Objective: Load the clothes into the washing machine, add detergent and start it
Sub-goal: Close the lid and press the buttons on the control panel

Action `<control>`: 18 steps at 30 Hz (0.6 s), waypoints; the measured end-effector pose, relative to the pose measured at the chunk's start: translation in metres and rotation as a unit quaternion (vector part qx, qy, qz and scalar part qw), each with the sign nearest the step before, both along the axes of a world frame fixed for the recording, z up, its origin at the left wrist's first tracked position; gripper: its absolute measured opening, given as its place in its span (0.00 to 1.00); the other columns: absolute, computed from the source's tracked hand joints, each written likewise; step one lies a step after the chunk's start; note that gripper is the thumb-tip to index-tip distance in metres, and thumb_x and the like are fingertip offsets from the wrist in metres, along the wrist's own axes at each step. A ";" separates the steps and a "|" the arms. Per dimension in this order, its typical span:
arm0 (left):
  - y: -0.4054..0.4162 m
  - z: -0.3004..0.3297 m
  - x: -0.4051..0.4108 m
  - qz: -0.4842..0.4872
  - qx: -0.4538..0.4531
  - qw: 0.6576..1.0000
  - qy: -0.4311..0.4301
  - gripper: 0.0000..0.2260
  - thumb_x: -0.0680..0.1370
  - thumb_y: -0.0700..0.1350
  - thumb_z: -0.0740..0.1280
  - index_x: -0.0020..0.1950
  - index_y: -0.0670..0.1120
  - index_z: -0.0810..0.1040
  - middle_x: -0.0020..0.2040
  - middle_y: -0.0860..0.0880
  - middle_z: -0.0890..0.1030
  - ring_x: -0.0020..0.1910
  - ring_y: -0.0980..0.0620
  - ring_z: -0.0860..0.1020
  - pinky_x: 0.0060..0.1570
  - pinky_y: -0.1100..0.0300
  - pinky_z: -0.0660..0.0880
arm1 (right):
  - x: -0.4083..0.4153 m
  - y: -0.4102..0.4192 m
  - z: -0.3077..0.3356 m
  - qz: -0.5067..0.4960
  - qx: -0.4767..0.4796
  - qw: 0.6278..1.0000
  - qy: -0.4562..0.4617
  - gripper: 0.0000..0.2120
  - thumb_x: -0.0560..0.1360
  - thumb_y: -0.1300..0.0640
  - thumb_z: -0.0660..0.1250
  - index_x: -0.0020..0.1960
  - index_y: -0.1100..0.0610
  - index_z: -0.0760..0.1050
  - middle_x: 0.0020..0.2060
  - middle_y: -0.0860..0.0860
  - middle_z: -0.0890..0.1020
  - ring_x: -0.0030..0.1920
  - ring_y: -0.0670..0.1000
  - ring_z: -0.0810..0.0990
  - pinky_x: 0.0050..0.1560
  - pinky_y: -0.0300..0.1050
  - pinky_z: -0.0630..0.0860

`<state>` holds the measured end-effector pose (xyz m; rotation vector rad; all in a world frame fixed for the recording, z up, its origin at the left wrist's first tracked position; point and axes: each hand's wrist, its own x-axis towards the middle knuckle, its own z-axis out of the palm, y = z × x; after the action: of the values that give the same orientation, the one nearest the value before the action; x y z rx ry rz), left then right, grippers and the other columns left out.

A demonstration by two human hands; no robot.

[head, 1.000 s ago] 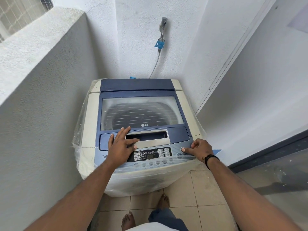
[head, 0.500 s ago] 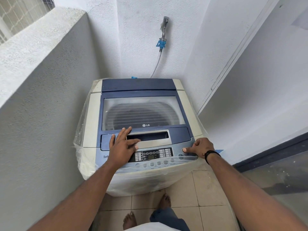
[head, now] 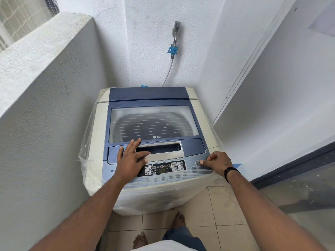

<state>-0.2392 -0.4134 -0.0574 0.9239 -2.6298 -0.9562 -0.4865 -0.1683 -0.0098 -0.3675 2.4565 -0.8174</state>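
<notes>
1. The washing machine (head: 152, 142), a top-loading unit with a blue and cream top, is standing in a narrow corner between a low textured wall (head: 45, 87) on the left and white walls behind and to the right. Clear plastic wrap (head: 87, 165) is hanging around its front and sides.
2. The lid (head: 154, 122) is lying closed; a dark drum is showing through its ribbed clear window. No clothes or detergent are showing.
3. The left hand (head: 131, 160) is resting flat on the front of the lid, fingers straight and spread, fingertips reaching the left end of the recessed lid handle (head: 159, 148). It is holding nothing.
4. The right hand (head: 216, 161) is sitting at the right end of the control panel (head: 161, 168), fingers curled under, with one extended digit pressing at a round button (head: 198, 163). It is gripping nothing. A dark band is circling that wrist.
5. The panel display is showing faint lit characters; their reading is not legible.
6. A tap (head: 175, 30) with a blue connector is feeding a hose (head: 167, 73) down behind the machine.
7. The person's bare feet are standing on the tiled floor (head: 226, 211) in front of the machine.
</notes>
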 end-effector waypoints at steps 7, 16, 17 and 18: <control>0.000 0.001 0.001 -0.004 -0.006 1.000 0.001 0.13 0.80 0.54 0.67 0.64 0.63 0.79 0.81 0.58 0.55 0.81 0.56 0.47 0.76 0.49 0.37 | -0.003 -0.001 -0.009 -0.007 0.005 1.000 0.024 0.10 0.71 0.52 0.78 0.42 0.58 0.80 0.36 0.48 0.81 0.39 0.48 0.78 0.42 0.40 0.70; -0.001 -0.001 0.003 -0.012 -0.017 1.000 0.002 0.13 0.80 0.54 0.67 0.64 0.62 0.79 0.81 0.56 0.55 0.81 0.55 0.47 0.76 0.47 0.39 | 0.021 0.000 -0.002 -0.002 0.005 0.997 0.071 0.11 0.73 0.47 0.75 0.42 0.55 0.80 0.37 0.47 0.82 0.41 0.50 0.80 0.36 0.38 0.69; -0.001 -0.001 0.003 -0.012 -0.020 1.000 0.001 0.13 0.80 0.54 0.67 0.64 0.62 0.79 0.81 0.56 0.55 0.81 0.54 0.48 0.76 0.47 0.39 | 0.032 0.000 -0.003 0.007 0.009 0.997 0.082 0.11 0.74 0.47 0.73 0.42 0.54 0.79 0.37 0.46 0.82 0.41 0.49 0.80 0.37 0.39 0.69; -0.001 -0.002 0.003 -0.012 -0.023 1.000 0.001 0.13 0.80 0.55 0.67 0.64 0.62 0.79 0.81 0.56 0.55 0.81 0.54 0.48 0.76 0.47 0.39 | 0.043 -0.001 -0.003 0.017 0.013 0.995 0.095 0.11 0.74 0.46 0.73 0.41 0.53 0.78 0.37 0.46 0.82 0.40 0.49 0.79 0.37 0.39 0.68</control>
<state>-0.2365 -0.4145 -0.0592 0.8832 -2.6556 -0.8969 -0.4431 -0.1694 -0.0131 -0.4968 2.6249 -0.7664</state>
